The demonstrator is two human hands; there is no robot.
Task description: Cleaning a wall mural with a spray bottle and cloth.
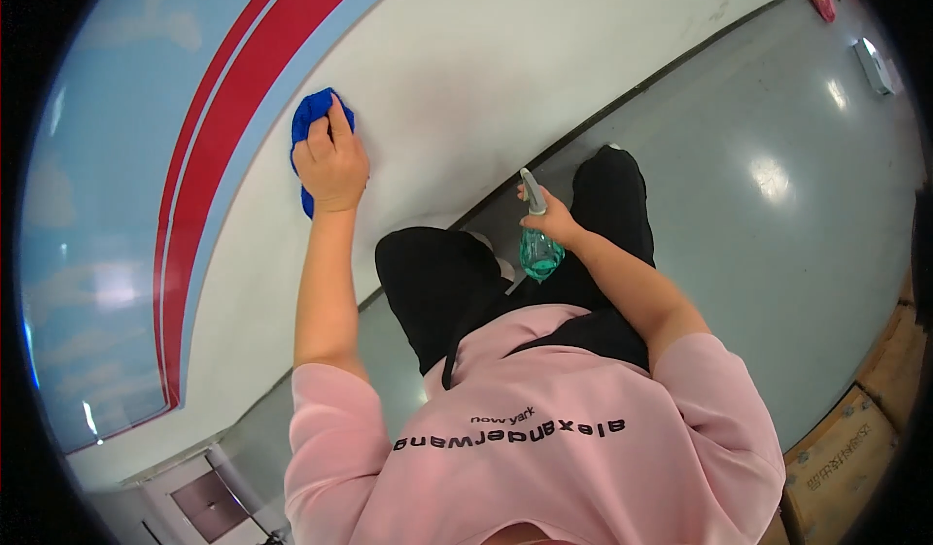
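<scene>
My left hand presses a blue cloth against the white lower part of a wall. Its fingers are bent over the cloth, which bunches out above and to the left of them. In my right hand is a spray bottle with a grey-white trigger head and a clear body holding green liquid. My fingers wrap round its neck, in front of my bent knees. The nozzle points up toward the wall.
Above the white part, the wall has a red stripe and a glossy blue panel. A dark strip runs where it meets the grey floor. Cardboard boxes stand at lower right; a white device and pink item lie farther off.
</scene>
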